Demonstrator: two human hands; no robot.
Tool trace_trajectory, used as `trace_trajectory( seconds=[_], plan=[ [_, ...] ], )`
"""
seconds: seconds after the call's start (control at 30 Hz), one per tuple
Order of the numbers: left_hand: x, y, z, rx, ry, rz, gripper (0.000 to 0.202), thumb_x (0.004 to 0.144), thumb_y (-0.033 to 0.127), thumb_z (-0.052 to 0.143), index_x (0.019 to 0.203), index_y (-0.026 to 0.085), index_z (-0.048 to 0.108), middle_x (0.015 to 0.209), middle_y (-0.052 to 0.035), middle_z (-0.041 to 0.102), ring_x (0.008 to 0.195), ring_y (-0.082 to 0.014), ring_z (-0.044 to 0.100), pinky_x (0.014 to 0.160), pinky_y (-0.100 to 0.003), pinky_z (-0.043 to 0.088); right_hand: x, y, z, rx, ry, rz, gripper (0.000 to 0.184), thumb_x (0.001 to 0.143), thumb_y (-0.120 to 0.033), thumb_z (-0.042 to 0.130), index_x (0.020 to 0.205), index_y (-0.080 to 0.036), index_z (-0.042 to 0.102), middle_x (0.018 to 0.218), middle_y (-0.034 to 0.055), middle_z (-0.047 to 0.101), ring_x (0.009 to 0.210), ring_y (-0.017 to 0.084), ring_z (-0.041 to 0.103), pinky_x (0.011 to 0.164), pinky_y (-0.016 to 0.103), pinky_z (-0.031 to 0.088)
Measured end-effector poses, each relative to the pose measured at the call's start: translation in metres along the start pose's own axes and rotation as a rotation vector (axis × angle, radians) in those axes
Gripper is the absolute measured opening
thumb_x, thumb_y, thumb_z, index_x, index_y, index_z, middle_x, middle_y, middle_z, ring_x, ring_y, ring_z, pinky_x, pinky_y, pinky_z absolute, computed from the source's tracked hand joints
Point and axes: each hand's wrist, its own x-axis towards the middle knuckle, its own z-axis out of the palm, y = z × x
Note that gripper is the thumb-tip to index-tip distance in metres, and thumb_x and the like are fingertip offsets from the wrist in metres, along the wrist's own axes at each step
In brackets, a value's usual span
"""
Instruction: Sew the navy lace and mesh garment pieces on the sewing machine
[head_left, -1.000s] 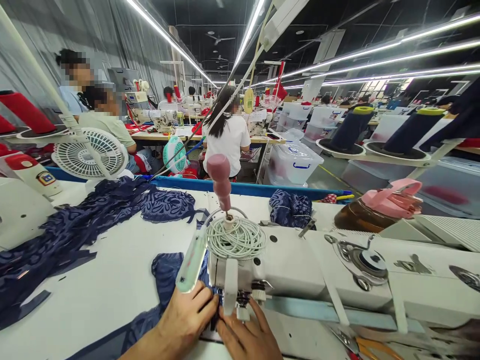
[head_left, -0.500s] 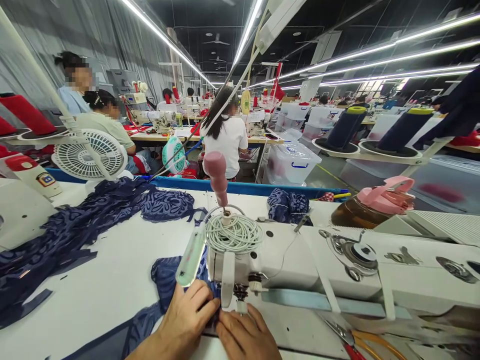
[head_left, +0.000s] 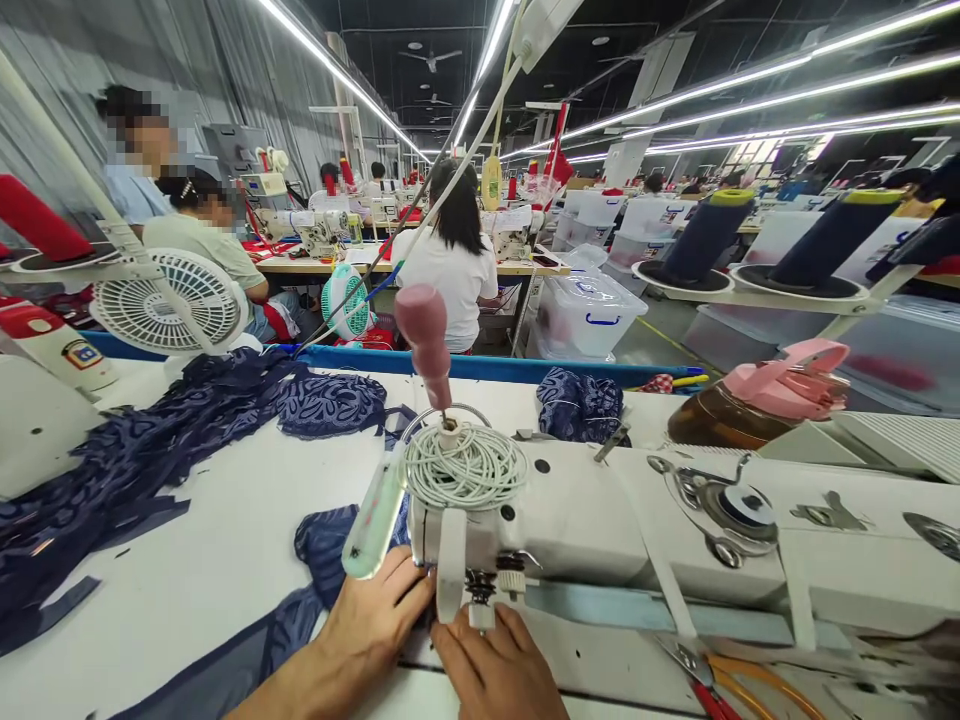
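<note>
Left hand (head_left: 381, 607) is pressing down on navy cloth (head_left: 326, 552), thumb and fingers lying close together; whether they are pinching an edge, cannot tell. Right hand (head_left: 499, 662) is lying flatter just beside it, fingers side by side, tips disappearing under the head of the machine (head_left: 600, 510); cannot tell if they are gripping. Cloth is bunching just ahead and left of the left hand, also trailing back past that wrist over the tabletop (head_left: 217, 540); the part between both hands is mostly hiding behind the head. Judging by the pose, the work is likely calling for light, even pressure: left hand steadying the cloth, right hand keeping it flat, neither one tugging. Fingertips are sitting very near the machine's working point, so holding them to the sides of it is seeming wise. The loose length left of the left wrist is probably wanting some slack, since a drag there could be skewing the edge. The pile (head_left: 150, 470), farther left and well apart from the left hand, is best being left out of the way. Lamp (head_left: 375, 525) is hanging just above the left hand, possibly brightening the spot. Scissors (head_left: 686, 660) are resting right of the right hand, clear of the cloth.
</note>
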Motion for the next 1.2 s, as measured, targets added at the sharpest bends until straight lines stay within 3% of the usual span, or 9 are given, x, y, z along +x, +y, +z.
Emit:
trace_trajectory(
  seconds=[0.17,0.37,0.47,0.57,0.7,0.8,0.97,1.07,1.2],
  plan=[
    [0.001,-0.009,-0.033,-0.21,-0.196,-0.094,0.038,0.082,0.015,0.054,0.12,0.017,0.053,0.115,-0.012,0.063,0.109,-0.0272,0.059,0.091,-0.039,0.052,0.015,0.005,-0.019,0.172,0.017,0.059,0.029,0.083,-0.014,0.053,0.109,-0.02,0.063,0.093,0.0031,0.072,0.08,0.021,0.059,0.08,0.034,0.041],
    [0.002,-0.024,-0.058,-0.153,-0.228,-0.12,0.021,0.095,0.024,0.05,0.114,0.02,0.059,0.126,-0.0117,0.061,0.123,-0.0288,0.053,0.116,-0.056,0.031,0.041,0.011,-0.04,0.124,-0.088,0.159,0.031,0.082,-0.004,0.047,0.102,-0.019,0.064,0.073,0.0025,0.067,0.061,0.019,0.059,0.057,0.03,0.041],
    [0.006,-0.026,-0.056,-0.138,-0.254,-0.081,0.023,0.096,0.027,0.05,0.117,0.019,0.057,0.129,-0.0123,0.058,0.122,-0.0288,0.053,0.113,-0.055,0.036,0.051,0.014,-0.032,0.002,-0.193,0.102,0.043,0.081,-0.004,0.055,0.12,-0.02,0.062,0.078,0.004,0.071,0.059,0.019,0.061,0.054,0.029,0.041],
    [0.011,-0.028,-0.053,-0.103,-0.265,-0.058,0.03,0.097,0.028,0.05,0.126,0.019,0.052,0.126,-0.0114,0.058,0.122,-0.0279,0.052,0.104,-0.047,0.046,0.055,0.015,-0.02,-0.044,-0.175,0.143,0.034,0.086,-0.012,0.06,0.117,-0.023,0.066,0.085,0.0083,0.073,0.072,0.024,0.066,0.066,0.032,0.047],
    [0.014,-0.021,-0.05,0.073,-0.206,0.017,0.01,0.096,0.024,0.05,0.093,0.019,0.058,0.088,-0.0046,0.062,0.086,-0.0233,0.06,0.078,-0.038,0.054,0.051,0.016,-0.01,-0.009,-0.166,0.194,0.018,0.091,-0.016,0.056,0.097,-0.022,0.071,0.083,0.0085,0.073,0.067,0.021,0.065,0.063,0.03,0.044],
    [0.008,-0.001,-0.045,0.27,-0.092,0.125,0.024,0.095,0.007,0.041,0.082,0.017,0.058,0.071,-0.0015,0.055,0.065,-0.0189,0.052,0.075,-0.039,0.05,0.047,0.016,-0.008,0.027,-0.172,0.226,0.02,0.091,-0.014,0.052,0.091,-0.021,0.07,0.073,0.005,0.072,0.059,0.018,0.064,0.056,0.026,0.038],
    [-0.005,0.019,-0.029,0.323,0.067,0.02,0.023,0.093,0.008,0.043,0.106,0.012,0.062,0.085,-0.0064,0.06,0.074,-0.0218,0.054,0.074,-0.04,0.048,0.048,0.015,-0.014,0.075,-0.19,0.256,0.021,0.09,-0.013,0.05,0.091,-0.022,0.068,0.076,0.0017,0.073,0.061,0.017,0.065,0.058,0.027,0.036],
    [-0.002,0.015,-0.025,0.281,0.024,-0.145,0.019,0.093,0.01,0.046,0.102,0.017,0.062,0.093,-0.0075,0.062,0.08,-0.0238,0.057,0.068,-0.037,0.047,0.05,0.015,-0.018,0.08,-0.204,0.274,0.021,0.09,-0.011,0.05,0.092,-0.022,0.068,0.078,0.0026,0.072,0.063,0.016,0.064,0.06,0.026,0.035],
    [-0.006,0.019,-0.021,0.344,0.041,-0.085,0.02,0.091,0.006,0.044,0.088,0.019,0.06,0.084,-0.0059,0.061,0.081,-0.0239,0.058,0.078,-0.04,0.047,0.051,0.014,-0.015,0.079,-0.221,0.292,0.021,0.082,-0.009,0.053,0.09,-0.023,0.067,0.075,0.0023,0.07,0.064,0.018,0.063,0.061,0.027,0.035]
  ],
)
